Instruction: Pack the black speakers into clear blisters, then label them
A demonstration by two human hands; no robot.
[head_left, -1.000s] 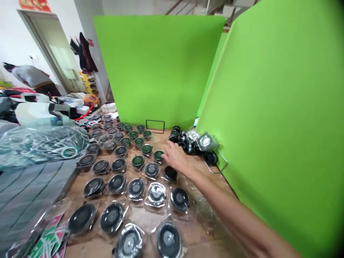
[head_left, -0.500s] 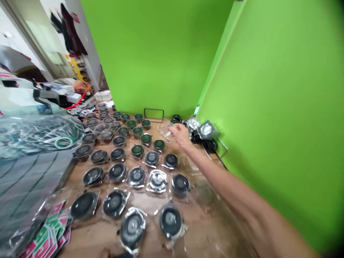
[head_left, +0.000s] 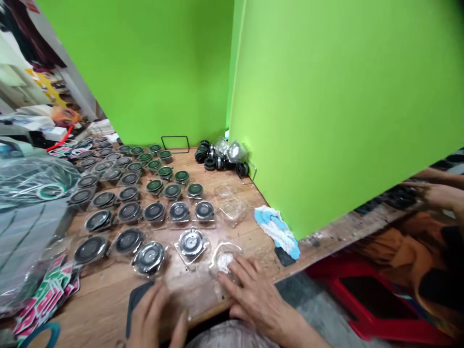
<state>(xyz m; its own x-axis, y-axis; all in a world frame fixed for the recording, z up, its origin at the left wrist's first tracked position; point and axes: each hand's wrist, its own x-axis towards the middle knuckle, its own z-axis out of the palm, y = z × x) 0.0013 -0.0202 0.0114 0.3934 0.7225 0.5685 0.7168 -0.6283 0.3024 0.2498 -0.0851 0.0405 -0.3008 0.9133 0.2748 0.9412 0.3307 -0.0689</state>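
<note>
Near the table's front edge, my right hand [head_left: 255, 297] lies over a clear plastic clamshell pack [head_left: 224, 262], its fingers outstretched and touching the near side. The pack seems to hold no black disc. My left hand [head_left: 154, 311] is at the bottom of the view, somewhat blurred, with thumb and fingers apart and nothing visible in them. Beside it lies a dark flat object [head_left: 136, 302], partly covered by the hand. Ahead of both hands stand rows of black round discs in clear packs [head_left: 149, 258]; one such pack [head_left: 191, 243] is just left of the clamshell.
More clear packs [head_left: 232, 210] lie behind. Loose black round parts [head_left: 217, 162] pile by the green panel [head_left: 326, 121]. A blue-and-white cloth [head_left: 277, 232] sits at the right edge. Printed cards [head_left: 47, 299] and plastic-wrapped stock [head_left: 36, 179] are left. Another person's arm [head_left: 442, 193] shows beyond the panel.
My right hand has come back from the far end of the table, where it was at some clear plastic, to the front edge. My left hand has risen into view. The camera has turned right.
</note>
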